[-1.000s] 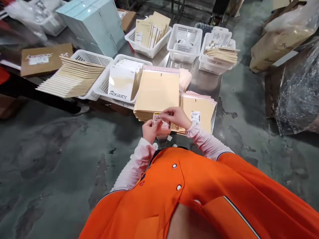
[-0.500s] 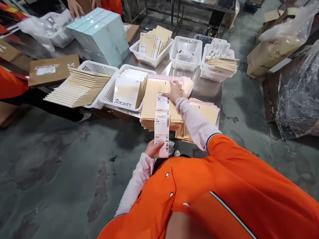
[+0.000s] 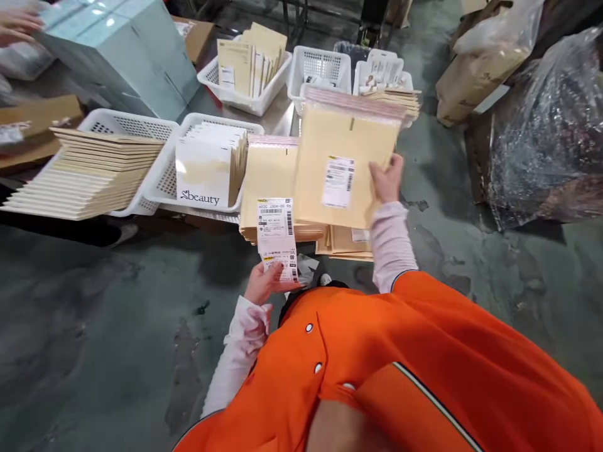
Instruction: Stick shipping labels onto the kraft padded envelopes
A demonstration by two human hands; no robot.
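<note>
A packing area, apparently in a warehouse: stained bare floor [image 3: 132, 320], a metal surface [image 3: 284, 119] lined with white plastic baskets [image 3: 164, 169], a labelled envelope [image 3: 346, 141], a strip of shipping labels [image 3: 274, 229], a cardboard box [image 3: 54, 116] and a plastic-wrapped bundle [image 3: 541, 138].

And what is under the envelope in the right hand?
Below the lower edge of the envelope, a pile of envelopes and part of a white label show. The envelope covers the rest of this pile and part of the left pile.

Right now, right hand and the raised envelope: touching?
Touching. The head view shows the right hand gripping the raised envelope at its right edge, thumb on the labelled face.
</note>
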